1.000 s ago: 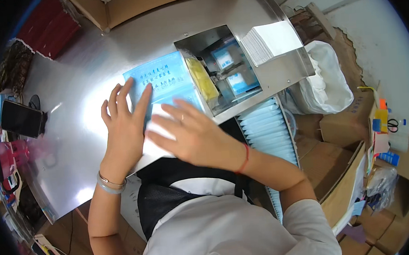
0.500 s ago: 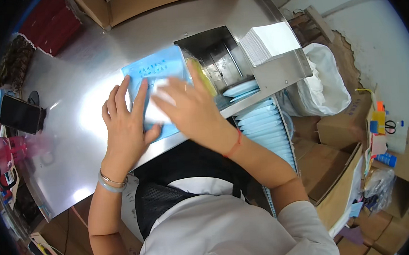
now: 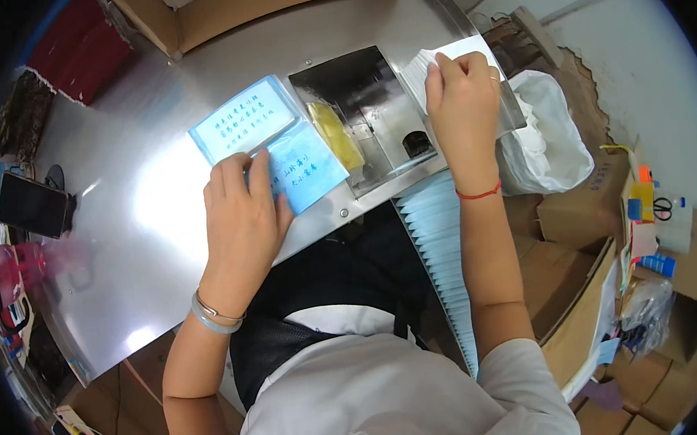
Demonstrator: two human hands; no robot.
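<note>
On the metal table lies a blue packet point(image 3: 313, 171) with handwriting; its upper part point(image 3: 241, 120) shows a white written panel under clear film. My left hand point(image 3: 239, 213) holds it at its lower left, fingers bent over the middle fold and thumb at the side. My right hand point(image 3: 464, 108) is up at the stack of white cards point(image 3: 415, 75) on the right, fingertips pinched at the top of the stack. How many cards are between the fingers is hidden.
A dark recess point(image 3: 347, 80) in the tabletop holds a yellow packet point(image 3: 335, 138). Below the table edge stands a long row of blue packets point(image 3: 439, 235). A white bag point(image 3: 549, 139) and cardboard boxes point(image 3: 578, 213) stand at right; a phone point(image 3: 32, 203) stands at left.
My right hand has left the blue packet and moved right to the white card stack. My left hand has shifted slightly right and its fingers have drawn together; the packet's written panel is now uncovered.
</note>
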